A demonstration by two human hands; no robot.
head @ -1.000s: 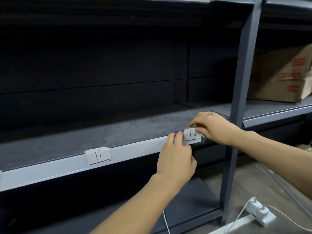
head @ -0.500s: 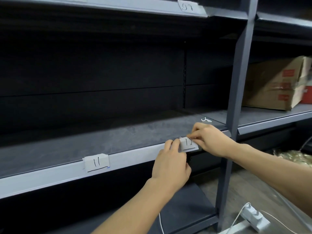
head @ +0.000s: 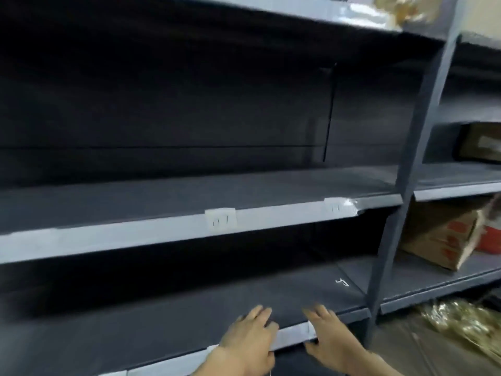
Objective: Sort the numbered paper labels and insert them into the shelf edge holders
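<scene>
My left hand (head: 250, 339) and my right hand (head: 332, 340) rest on the white edge holder (head: 288, 335) of the lower grey shelf, fingers spread over its top and thumbs under it. A white corner of a paper label (head: 311, 327) shows at my right hand's fingers; its number is hidden. On the edge holder of the shelf above (head: 108, 237) sit two more paper labels, one in the middle (head: 220, 219) and one near its right end (head: 334, 207), both too blurred to read.
A grey upright post (head: 406, 185) divides the shelving. Right of it stand a cardboard box (head: 439, 240) with red print and a darker box (head: 479, 142) one shelf higher. Gold crinkled material (head: 461, 321) lies low at the right. A small white scrap (head: 342, 283) lies on the lower shelf.
The view has swung upward, so my hands now sit at the bottom of the frame. My fingers have loosened from pinching label 12 and now lie spread on the edge holder.
</scene>
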